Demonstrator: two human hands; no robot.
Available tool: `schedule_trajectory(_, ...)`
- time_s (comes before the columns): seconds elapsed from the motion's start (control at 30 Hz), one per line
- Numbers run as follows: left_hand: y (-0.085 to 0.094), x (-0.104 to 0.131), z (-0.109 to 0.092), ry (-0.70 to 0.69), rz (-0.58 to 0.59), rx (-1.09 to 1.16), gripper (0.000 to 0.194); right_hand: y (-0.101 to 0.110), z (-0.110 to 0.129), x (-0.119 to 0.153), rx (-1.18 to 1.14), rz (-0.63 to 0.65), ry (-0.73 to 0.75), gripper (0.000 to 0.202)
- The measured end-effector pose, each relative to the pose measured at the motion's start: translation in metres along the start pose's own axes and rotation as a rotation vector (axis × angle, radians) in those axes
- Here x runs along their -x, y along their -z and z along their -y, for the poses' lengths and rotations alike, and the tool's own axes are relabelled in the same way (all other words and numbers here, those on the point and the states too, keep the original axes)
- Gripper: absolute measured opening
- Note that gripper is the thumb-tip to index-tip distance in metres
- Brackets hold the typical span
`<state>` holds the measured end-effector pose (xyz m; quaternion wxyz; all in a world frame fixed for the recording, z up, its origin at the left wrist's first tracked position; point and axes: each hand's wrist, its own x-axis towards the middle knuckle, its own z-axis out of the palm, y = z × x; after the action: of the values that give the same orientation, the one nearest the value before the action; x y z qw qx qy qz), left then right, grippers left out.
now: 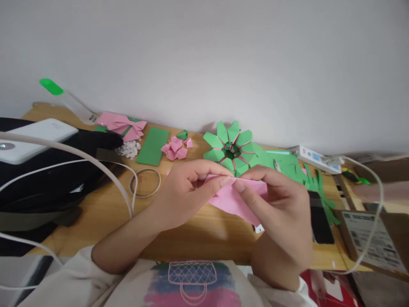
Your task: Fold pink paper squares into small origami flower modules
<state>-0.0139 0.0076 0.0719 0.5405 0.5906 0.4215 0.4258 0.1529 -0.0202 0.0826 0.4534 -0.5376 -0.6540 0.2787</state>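
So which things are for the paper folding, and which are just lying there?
Seem to belong:
- pink sheet
- green paper flower
- pink folded pieces
- green paper rectangle

Probably just lying about:
- black phone
- white power strip
- white device

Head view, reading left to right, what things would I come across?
White slab-shaped device, flat green paper rectangle, left hand, held pink paper, right hand, black smartphone, labelled cardboard box.

Desk [204, 245]: light wood
Left: pink papers [119, 123], white scraps [129, 149]
Middle: green sheet [152, 146], pink folded pieces [175, 150], green petalled ring [227, 164]
Right: cut green paper [290, 163], black phone [322, 219], white power strip [315, 159]
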Motion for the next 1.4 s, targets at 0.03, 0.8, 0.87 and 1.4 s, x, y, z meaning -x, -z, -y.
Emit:
schedule_trajectory(0.03, 0.000, 0.000, 0.000, 0.006, -0.006, 0.015, 0.010, 0.000, 0.000, 0.000, -0.009, 0.000, -0.008, 0.009)
schedule_trajectory(0.8, 0.002, -0.001, 0.001, 0.017, -0.012, -0.005, 0.021, 0.001, -0.001, 0.000, -0.081, 0.019, -0.040, 0.005)
schedule_trajectory(0.87, 0.002, -0.001, 0.001, 0.013, -0.021, -0.018, 0.024, 0.001, 0.000, 0.000, -0.072, 0.029, -0.025, 0.005)
schedule_trajectory(1.4, 0.002, -0.002, 0.010, 0.077, 0.027, 0.040, 0.020, -0.005, -0.002, 0.003, 0.029, -0.058, 0.108, 0.011)
